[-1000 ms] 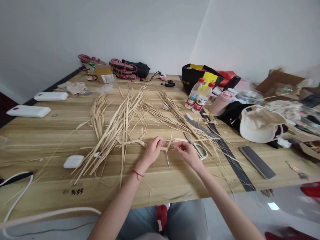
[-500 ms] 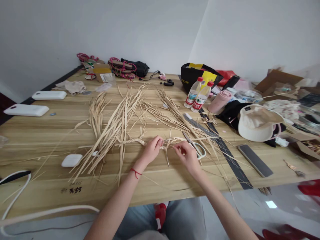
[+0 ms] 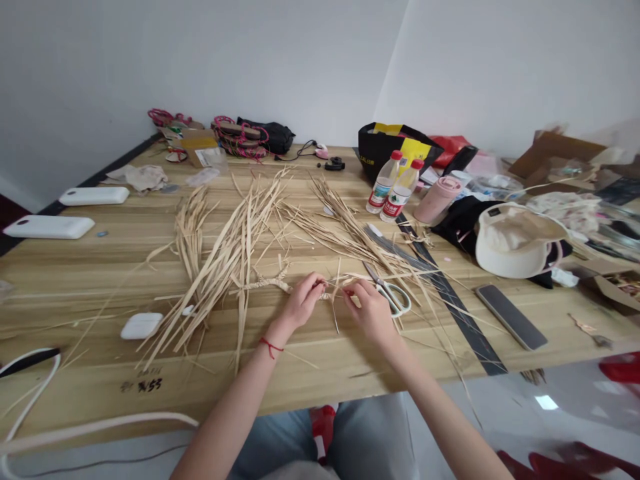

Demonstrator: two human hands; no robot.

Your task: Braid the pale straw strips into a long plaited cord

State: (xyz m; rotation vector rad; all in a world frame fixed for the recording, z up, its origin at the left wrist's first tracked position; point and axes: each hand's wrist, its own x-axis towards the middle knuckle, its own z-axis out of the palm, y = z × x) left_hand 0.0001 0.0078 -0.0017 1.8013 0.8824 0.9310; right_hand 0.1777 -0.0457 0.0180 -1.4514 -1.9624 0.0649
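Observation:
A pale braided straw piece (image 3: 270, 283) lies on the table, and its right end runs under my left hand (image 3: 304, 298). The fingers of that hand are pinched on the braid's right part. My right hand (image 3: 369, 308) is just to the right, with thumb and forefinger closed on a thin straw strand. A small gap separates the two hands, with strands crossing it. Below the gap a thin pointed strip (image 3: 336, 319) slants toward me. Beside my right hand lie the scissors (image 3: 397, 300) with pale green handles, partly covered by straw.
Bundles of loose straw (image 3: 245, 233) spread behind and left of my hands, with more straw (image 3: 345, 220) to the right. Two water bottles (image 3: 395, 200), a pink tumbler (image 3: 439, 199), a cap (image 3: 520, 240) and a phone (image 3: 511, 317) stand or lie at the right. A white case (image 3: 142, 326) lies left.
My right hand has shifted slightly left, closer to my left hand. The left hand keeps its pinch in nearly the same place. The whole view has shifted a little.

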